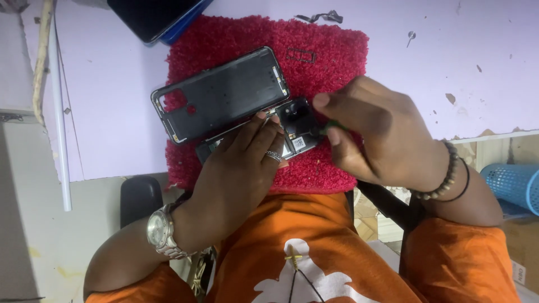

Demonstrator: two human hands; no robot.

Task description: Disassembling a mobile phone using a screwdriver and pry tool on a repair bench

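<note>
An opened phone (295, 126) lies on a red fluffy mat (331, 53), its dark inner parts showing. My left hand (238, 168), with a ring and a silver wristwatch, presses down on the phone's body and covers most of it. My right hand (376, 132), wearing bead bracelets, pinches a small green-handled tool (331, 125) whose tip is at the phone's right end. The removed black back cover (222, 92) rests inside-up on the mat, just beyond my left fingers.
A dark phone in a blue case (157, 19) lies at the far edge of the pale purple table (449, 50). A small metal frame (301, 55) sits on the mat, with small parts (320, 17) beyond it. A blue basket (514, 182) stands right, below the table.
</note>
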